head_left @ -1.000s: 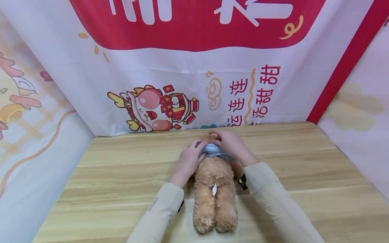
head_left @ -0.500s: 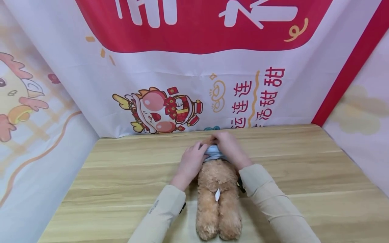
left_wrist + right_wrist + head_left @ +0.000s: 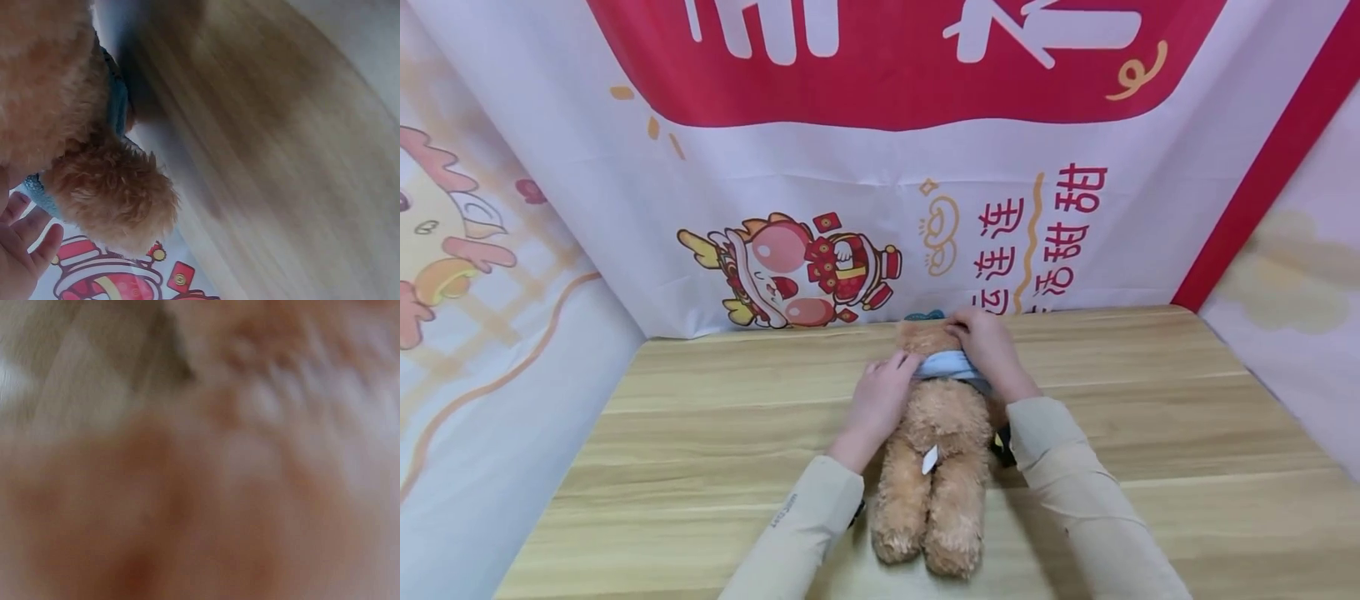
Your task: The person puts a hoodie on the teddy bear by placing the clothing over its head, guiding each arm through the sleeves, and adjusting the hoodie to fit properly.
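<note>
A brown plush teddy bear point(image 3: 946, 417) lies on the wooden table, legs toward me, a white tag point(image 3: 930, 459) between them. A light blue garment point(image 3: 947, 364) is bunched around its upper body, below the head point(image 3: 927, 336). My left hand point(image 3: 883, 396) pinches the garment's left edge. In the left wrist view, that hand's fingers point(image 3: 44, 247) show beside the bear's fluffy arm point(image 3: 115, 190), the thumb hidden. My right hand point(image 3: 992, 350) has its fingers curled at the garment's right side, fingertips by the head. The right wrist view is mostly blurred.
The wooden table point(image 3: 722, 450) extends on both sides of the bear. Behind its back edge hangs a white and red printed cloth point(image 3: 850, 158) with a cartoon figure and lettering. Printed cloths also hang at the left point(image 3: 497, 333) and right point(image 3: 1292, 358).
My hands have moved apart, the right one farther right and away from me. More of the bear's head shows above the garment, and its legs have swung slightly left.
</note>
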Action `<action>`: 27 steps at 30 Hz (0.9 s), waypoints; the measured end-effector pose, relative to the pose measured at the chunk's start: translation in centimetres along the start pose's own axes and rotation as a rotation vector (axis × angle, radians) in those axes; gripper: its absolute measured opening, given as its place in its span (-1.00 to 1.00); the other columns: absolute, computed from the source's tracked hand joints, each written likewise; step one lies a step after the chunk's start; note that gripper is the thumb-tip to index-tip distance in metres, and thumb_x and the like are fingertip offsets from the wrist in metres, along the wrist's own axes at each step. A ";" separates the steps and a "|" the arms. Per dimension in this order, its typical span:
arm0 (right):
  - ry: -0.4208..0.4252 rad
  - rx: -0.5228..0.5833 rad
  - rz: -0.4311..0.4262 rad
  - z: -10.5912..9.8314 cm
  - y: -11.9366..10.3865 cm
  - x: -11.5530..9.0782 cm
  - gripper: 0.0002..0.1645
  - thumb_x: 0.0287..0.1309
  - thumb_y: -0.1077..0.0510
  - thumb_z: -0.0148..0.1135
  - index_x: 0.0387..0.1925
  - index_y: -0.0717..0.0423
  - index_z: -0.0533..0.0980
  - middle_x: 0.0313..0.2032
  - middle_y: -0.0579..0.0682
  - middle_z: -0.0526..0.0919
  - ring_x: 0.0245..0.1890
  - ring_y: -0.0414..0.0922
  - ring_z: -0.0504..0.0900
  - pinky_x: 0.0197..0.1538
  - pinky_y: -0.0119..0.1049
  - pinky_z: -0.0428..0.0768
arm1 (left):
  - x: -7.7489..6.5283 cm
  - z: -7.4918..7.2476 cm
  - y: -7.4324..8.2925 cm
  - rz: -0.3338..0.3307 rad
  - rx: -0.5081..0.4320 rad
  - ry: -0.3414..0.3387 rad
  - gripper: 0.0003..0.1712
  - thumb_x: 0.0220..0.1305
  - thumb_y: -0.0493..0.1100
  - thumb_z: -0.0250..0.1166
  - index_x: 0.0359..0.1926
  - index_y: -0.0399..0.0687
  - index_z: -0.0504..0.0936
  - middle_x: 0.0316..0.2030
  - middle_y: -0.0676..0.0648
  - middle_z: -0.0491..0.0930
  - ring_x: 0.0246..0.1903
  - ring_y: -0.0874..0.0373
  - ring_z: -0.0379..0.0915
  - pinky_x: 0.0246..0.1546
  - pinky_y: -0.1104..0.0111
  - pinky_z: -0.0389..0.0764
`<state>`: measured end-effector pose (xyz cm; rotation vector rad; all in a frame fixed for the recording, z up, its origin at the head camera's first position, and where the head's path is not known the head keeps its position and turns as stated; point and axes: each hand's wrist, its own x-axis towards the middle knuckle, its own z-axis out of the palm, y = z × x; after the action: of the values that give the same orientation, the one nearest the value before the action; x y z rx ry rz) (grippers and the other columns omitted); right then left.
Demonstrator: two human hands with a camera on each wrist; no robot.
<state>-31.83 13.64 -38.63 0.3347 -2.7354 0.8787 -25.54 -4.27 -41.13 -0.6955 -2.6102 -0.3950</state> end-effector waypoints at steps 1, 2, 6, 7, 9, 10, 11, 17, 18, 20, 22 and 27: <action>-0.027 0.020 0.002 -0.3 0.0 -0.1 -0.76 0.26 0.10 0.18 -0.15 0.15 0.62 -0.11 0.14 0.66 -0.08 0.08 0.62 0.00 -0.02 0.59 | 0.0 0.1 -0.1 -0.008 -0.008 0.006 -0.69 0.30 -0.23 0.21 0.06 -0.05 0.54 -0.08 -0.05 0.60 -0.23 0.05 0.64 -0.11 0.17 0.59; -0.051 0.045 0.007 -0.6 0.0 -0.3 -0.72 0.26 0.08 0.18 -0.09 0.16 0.60 -0.06 0.16 0.62 -0.03 0.09 0.60 0.04 0.00 0.57 | 0.0 0.1 -0.2 -0.023 -0.022 0.004 -0.68 0.29 -0.22 0.22 0.07 -0.05 0.54 -0.08 -0.06 0.60 -0.24 0.03 0.63 -0.15 0.16 0.60; -0.047 0.095 0.004 -2.0 -0.4 -1.6 -0.68 0.22 0.10 0.24 -0.08 0.21 0.51 -0.11 0.18 0.53 -0.09 0.08 0.55 -0.03 -0.04 0.58 | -0.3 0.1 -0.8 -0.127 -0.106 -0.016 -0.62 0.30 -0.15 0.23 0.13 -0.04 0.50 -0.03 -0.08 0.57 -0.21 -0.01 0.61 -0.23 0.13 0.63; -0.037 0.093 -0.008 -2.3 -0.5 -2.2 -0.72 0.20 0.11 0.25 -0.14 0.21 0.51 -0.19 0.16 0.54 -0.18 0.04 0.55 -0.11 -0.09 0.58 | -0.4 0.1 -0.9 -0.148 -0.128 -0.016 -0.62 0.30 -0.13 0.22 0.13 -0.03 0.50 -0.03 -0.09 0.56 -0.20 -0.01 0.61 -0.25 0.13 0.63; -0.019 0.074 -0.043 -2.7 -0.6 -3.3 -0.79 0.17 0.12 0.29 -0.28 0.19 0.51 -0.36 0.09 0.56 -0.36 -0.05 0.51 -0.28 -0.23 0.53 | -0.4 0.0 -1.0 -0.173 -0.178 -0.016 -0.60 0.30 -0.11 0.23 0.14 -0.03 0.48 0.00 -0.10 0.53 -0.17 -0.02 0.60 -0.25 0.13 0.64; -0.014 0.056 -0.060 -2.8 -0.6 -3.9 -0.82 0.16 0.12 0.30 -0.34 0.17 0.52 -0.43 0.05 0.57 -0.43 -0.11 0.49 -0.35 -0.28 0.50 | -0.4 0.0 -1.0 -0.178 -0.198 -0.016 -0.60 0.30 -0.11 0.23 0.14 -0.03 0.47 0.01 -0.11 0.52 -0.17 -0.03 0.60 -0.25 0.13 0.65; -0.011 0.033 -0.078 -2.9 -0.6 -4.5 -0.83 0.14 0.12 0.31 -0.40 0.15 0.53 -0.49 0.02 0.58 -0.50 -0.14 0.47 -0.41 -0.31 0.47 | -0.4 0.0 -1.0 -0.179 -0.214 -0.016 -0.59 0.30 -0.11 0.23 0.15 -0.03 0.46 0.02 -0.11 0.51 -0.17 -0.03 0.60 -0.25 0.13 0.65; 0.046 -0.189 -0.169 -1.7 -0.5 -6.8 -0.88 0.10 0.12 0.34 -0.44 0.08 0.66 -0.44 -0.02 0.72 -0.45 -0.11 0.66 -0.33 -0.20 0.63 | -0.6 0.0 -1.0 -0.145 -0.192 0.053 -0.68 0.26 -0.13 0.28 0.03 -0.07 0.54 -0.11 -0.10 0.52 -0.22 0.03 0.59 -0.26 0.19 0.65; 0.059 -0.214 -0.185 -1.4 -0.6 -7.0 -0.89 0.11 0.13 0.33 -0.39 0.10 0.67 -0.39 0.01 0.73 -0.39 -0.07 0.69 -0.28 -0.16 0.65 | -0.6 0.0 -0.9 -0.135 -0.191 0.079 -0.72 0.26 -0.12 0.28 -0.03 -0.07 0.57 -0.14 -0.09 0.54 -0.23 0.05 0.59 -0.26 0.20 0.65; 0.078 -0.232 -0.218 -0.9 -0.6 -7.2 -0.86 0.13 0.18 0.30 -0.28 0.15 0.68 -0.30 0.08 0.72 -0.27 0.00 0.71 -0.19 -0.12 0.67 | -0.6 -0.2 -0.7 -0.122 -0.213 0.102 -0.79 0.28 -0.09 0.25 -0.13 -0.07 0.60 -0.20 -0.06 0.57 -0.24 0.07 0.58 -0.24 0.22 0.64; 0.087 -0.216 -0.236 -0.5 -0.7 -7.2 -0.77 0.14 0.23 0.28 -0.14 0.21 0.64 -0.19 0.15 0.70 -0.17 0.07 0.69 -0.10 -0.09 0.67 | -0.7 -0.5 -0.5 -0.112 -0.257 0.079 -0.74 0.33 0.01 0.18 -0.16 -0.05 0.62 -0.21 -0.05 0.60 -0.21 0.07 0.58 -0.19 0.21 0.64; 0.103 -0.134 -0.211 -0.1 -0.6 -7.0 -0.65 0.12 0.33 0.25 -0.01 0.32 0.53 -0.08 0.25 0.64 -0.05 0.15 0.64 0.04 -0.02 0.61 | -0.8 -0.9 -0.2 -0.123 -0.346 -0.108 -0.34 0.29 0.39 -0.03 0.03 0.01 0.60 -0.02 -0.04 0.56 0.02 0.02 0.50 0.02 0.12 0.57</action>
<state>-25.03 14.20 -40.33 0.5241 -2.5893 0.6358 -24.68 -5.10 -40.71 -0.6818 -2.7234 -0.8847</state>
